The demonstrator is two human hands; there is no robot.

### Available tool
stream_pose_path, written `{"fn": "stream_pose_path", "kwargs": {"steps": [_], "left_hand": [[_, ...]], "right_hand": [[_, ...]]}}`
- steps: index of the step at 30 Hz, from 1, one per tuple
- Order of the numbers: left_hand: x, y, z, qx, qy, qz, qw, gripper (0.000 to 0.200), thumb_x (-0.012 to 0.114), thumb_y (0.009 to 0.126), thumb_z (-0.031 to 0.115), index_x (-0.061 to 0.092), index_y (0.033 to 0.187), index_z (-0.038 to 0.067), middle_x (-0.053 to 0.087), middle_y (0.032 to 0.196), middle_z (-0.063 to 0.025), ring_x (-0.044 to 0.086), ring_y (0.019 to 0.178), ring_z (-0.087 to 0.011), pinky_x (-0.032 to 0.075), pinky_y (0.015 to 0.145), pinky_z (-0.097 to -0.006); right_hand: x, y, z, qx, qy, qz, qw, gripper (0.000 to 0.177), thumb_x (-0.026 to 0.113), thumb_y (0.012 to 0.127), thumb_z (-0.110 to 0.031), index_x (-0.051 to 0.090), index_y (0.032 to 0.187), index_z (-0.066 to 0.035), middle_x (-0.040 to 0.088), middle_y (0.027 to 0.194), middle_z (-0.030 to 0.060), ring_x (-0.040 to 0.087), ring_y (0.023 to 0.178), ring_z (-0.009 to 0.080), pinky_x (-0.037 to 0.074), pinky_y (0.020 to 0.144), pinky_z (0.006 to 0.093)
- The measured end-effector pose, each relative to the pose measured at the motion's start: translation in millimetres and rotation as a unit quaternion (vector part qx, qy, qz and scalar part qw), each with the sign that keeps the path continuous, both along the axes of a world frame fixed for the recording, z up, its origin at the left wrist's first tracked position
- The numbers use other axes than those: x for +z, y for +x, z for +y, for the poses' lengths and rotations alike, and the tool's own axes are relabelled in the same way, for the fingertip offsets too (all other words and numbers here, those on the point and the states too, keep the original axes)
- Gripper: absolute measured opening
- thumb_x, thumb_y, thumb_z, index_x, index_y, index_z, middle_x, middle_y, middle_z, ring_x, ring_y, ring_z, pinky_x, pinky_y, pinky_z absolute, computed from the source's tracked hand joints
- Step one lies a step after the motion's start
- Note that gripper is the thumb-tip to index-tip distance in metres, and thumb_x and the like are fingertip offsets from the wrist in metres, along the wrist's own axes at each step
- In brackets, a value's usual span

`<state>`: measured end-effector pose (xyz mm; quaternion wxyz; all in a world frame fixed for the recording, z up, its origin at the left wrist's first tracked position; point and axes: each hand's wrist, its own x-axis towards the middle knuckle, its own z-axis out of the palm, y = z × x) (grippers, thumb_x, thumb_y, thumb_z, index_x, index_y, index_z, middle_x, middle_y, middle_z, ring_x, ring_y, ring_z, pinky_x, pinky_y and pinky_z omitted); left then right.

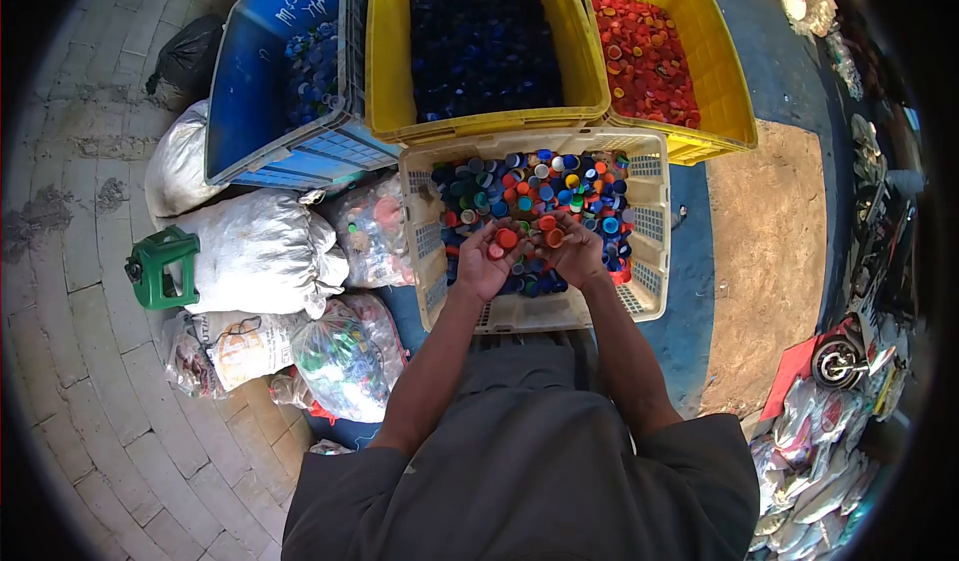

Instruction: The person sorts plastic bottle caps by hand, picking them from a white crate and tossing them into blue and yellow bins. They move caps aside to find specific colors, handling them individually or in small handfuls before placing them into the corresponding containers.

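A cream plastic crate (pixel 425 199) full of mixed coloured bottle caps (pixel 491 183) stands right in front of me. Over its contents, my left hand (pixel 483 265) is cupped palm up around several red bottle caps (pixel 506 239). Close beside it, my right hand (pixel 579 255) holds orange-red bottle caps (pixel 553 238) between its curled fingers. The two hands' fingertips nearly meet above the pile. Caps directly beneath the hands are hidden.
Behind the crate, a yellow bin (pixel 388 51) holds dark blue caps, another yellow bin (pixel 724 56) red caps, and a blue bin (pixel 245 71) bluish caps. White sacks (pixel 255 251), a green jerrycan (pixel 165 266) and a clear bag (pixel 345 361) lie left. Plastic bags (pixel 814 461) are piled right.
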<state>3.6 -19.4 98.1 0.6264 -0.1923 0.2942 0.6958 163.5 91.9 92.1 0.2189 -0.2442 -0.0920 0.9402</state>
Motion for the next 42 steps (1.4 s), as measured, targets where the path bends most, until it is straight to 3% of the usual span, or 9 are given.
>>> {"fn": "stream_pose_path", "kwargs": {"steps": [11, 14, 20, 22, 25, 30, 33, 37, 42], "left_hand": [[37, 36, 122, -0.042, -0.014, -0.029, 0.999, 0.062, 0.047, 0.092, 0.046, 0.040, 0.126, -0.006, 0.048, 0.122, -0.0187, 0.043, 0.121, -0.0296, 0.024, 0.112, -0.0426], [99, 31, 188, -0.087, 0.182, -0.043, 0.978, 0.092, 0.046, 0.088, 0.059, 0.016, 0.138, -0.013, 0.026, 0.140, -0.0278, 0.023, 0.136, -0.0352, 0.012, 0.116, -0.0435], [127, 9, 207, -0.159, 0.275, 0.016, 0.948, 0.110, 0.037, 0.086, 0.071, -0.004, 0.141, -0.015, -0.001, 0.150, -0.0319, 0.005, 0.142, -0.0396, 0.009, 0.116, -0.0445], [95, -2, 184, -0.167, 0.251, 0.019, 0.953, 0.111, 0.039, 0.085, 0.072, -0.004, 0.142, -0.012, 0.000, 0.151, -0.0300, 0.003, 0.143, -0.0380, 0.009, 0.116, -0.0448], [51, -16, 127, -0.137, 0.201, -0.014, 0.970, 0.093, 0.038, 0.089, 0.066, 0.022, 0.141, -0.009, 0.026, 0.147, -0.0269, 0.025, 0.138, -0.0357, 0.020, 0.114, -0.0447], [-27, -27, 17, -0.077, -0.042, 0.052, 0.995, 0.045, 0.043, 0.097, 0.042, 0.063, 0.104, 0.002, 0.064, 0.108, -0.0106, 0.058, 0.104, -0.0263, 0.045, 0.094, -0.0427], [-51, -19, -31, -0.054, -0.186, 0.050, 0.980, 0.036, 0.049, 0.096, 0.038, 0.064, 0.096, 0.005, 0.064, 0.098, -0.0075, 0.058, 0.094, -0.0243, 0.048, 0.087, -0.0419], [-60, -7, -62, -0.072, -0.224, 0.043, 0.971, 0.031, 0.054, 0.094, 0.036, 0.063, 0.095, 0.006, 0.064, 0.089, -0.0057, 0.059, 0.085, -0.0213, 0.050, 0.080, -0.0391], [-53, 1, -68, -0.088, -0.225, 0.068, 0.968, 0.024, 0.056, 0.093, 0.030, 0.062, 0.099, 0.007, 0.062, 0.092, -0.0047, 0.059, 0.085, -0.0198, 0.051, 0.079, -0.0384]], "right_hand": [[42, 15, 28, -0.294, -0.073, -0.114, 0.946, 0.048, 0.043, 0.067, -0.007, 0.051, 0.113, 0.006, 0.058, 0.111, 0.0171, 0.052, 0.110, 0.0312, 0.036, 0.104, 0.0469], [96, 19, 85, -0.342, 0.009, 0.125, 0.931, 0.067, 0.041, 0.066, -0.002, 0.026, 0.129, 0.016, 0.028, 0.139, 0.0305, 0.027, 0.134, 0.0417, 0.019, 0.115, 0.0547], [138, 23, 125, -0.437, 0.073, 0.004, 0.896, 0.086, 0.036, 0.068, 0.006, -0.004, 0.144, 0.007, 0.001, 0.151, 0.0275, 0.007, 0.142, 0.0410, 0.013, 0.116, 0.0538], [114, 32, 113, -0.431, 0.055, -0.010, 0.901, 0.082, 0.036, 0.071, 0.006, -0.001, 0.144, 0.006, 0.003, 0.151, 0.0280, 0.009, 0.141, 0.0415, 0.016, 0.115, 0.0537], [73, 46, 69, -0.387, 0.054, -0.072, 0.918, 0.068, 0.038, 0.080, 0.002, 0.012, 0.142, 0.005, 0.017, 0.146, 0.0277, 0.024, 0.136, 0.0399, 0.029, 0.111, 0.0511], [0, 68, -2, -0.251, 0.076, -0.296, 0.918, 0.049, 0.049, 0.088, -0.010, 0.034, 0.133, 0.000, 0.047, 0.124, 0.0183, 0.053, 0.106, 0.0273, 0.048, 0.089, 0.0398], [-28, 71, -18, -0.138, 0.094, -0.419, 0.893, 0.039, 0.057, 0.084, -0.009, 0.048, 0.121, 0.000, 0.058, 0.100, 0.0100, 0.060, 0.086, 0.0208, 0.052, 0.073, 0.0368], [-44, 49, -20, 0.001, 0.320, -0.579, 0.750, 0.024, 0.065, 0.081, -0.017, 0.062, 0.099, -0.001, 0.061, 0.079, 0.0045, 0.058, 0.067, 0.0135, 0.048, 0.058, 0.0284], [-54, 2, -8, 0.075, 0.570, -0.577, 0.580, 0.024, 0.071, 0.075, -0.022, 0.064, 0.091, -0.005, 0.061, 0.073, 0.0132, 0.060, 0.068, 0.0307, 0.049, 0.063, 0.0396]]}}
